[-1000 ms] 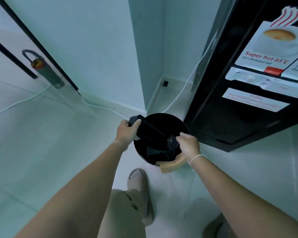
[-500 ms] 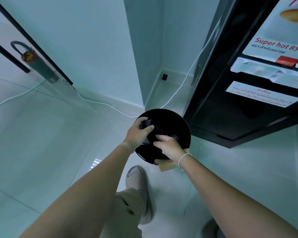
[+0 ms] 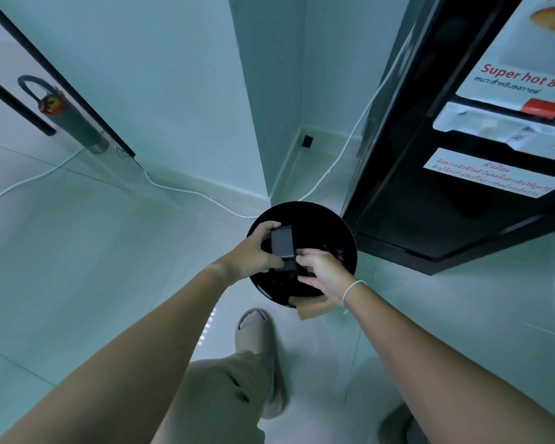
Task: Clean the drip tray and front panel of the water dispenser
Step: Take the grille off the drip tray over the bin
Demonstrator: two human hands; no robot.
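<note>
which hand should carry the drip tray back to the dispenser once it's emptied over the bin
Probably the right hand. Both hands grip the drip tray over the black bin, but the water dispenser stands on the right side, so the right arm reaches it without crossing. The left hand is farther away.

the water dispenser [image 3: 436,174] is cut off by the top and right edges; its red warning label [image 3: 491,176] is too small to read. the left hand [image 3: 253,254] and right hand [image 3: 324,274] cover parts of the drip tray [image 3: 282,243] and the black bin [image 3: 334,225] opening. a tan object [image 3: 311,309] under the right wrist is mostly hidden. a shoe [image 3: 394,424] is blurred.
</note>
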